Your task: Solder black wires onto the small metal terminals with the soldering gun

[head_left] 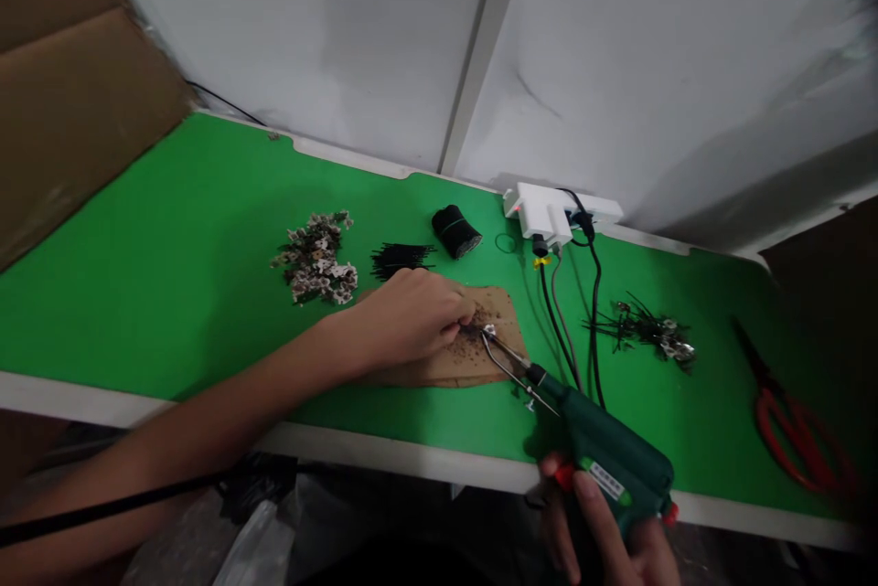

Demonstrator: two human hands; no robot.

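The right hand (604, 536) is wrapped tight around the grip of a green plastic soldering gun (604, 453) with a red trigger. The gun's thin bent metal tip reaches up-left to a small shiny tab (489, 330). The left hand (404, 316) lies knuckles up, its fingertips pinched shut on a thin dark wire (472, 327) just beside that tab. Both sit on a speckled brown cardboard pad (480, 365) on the smooth green table (171, 275). Behind the pad lie a ragged heap of metal bits (316, 259), a fan of black wire pieces (401, 259) and a black roll (455, 231). To the right are a white power strip (549, 209), a tangle of wired parts (648, 328) and red-handled scissors (788, 421).
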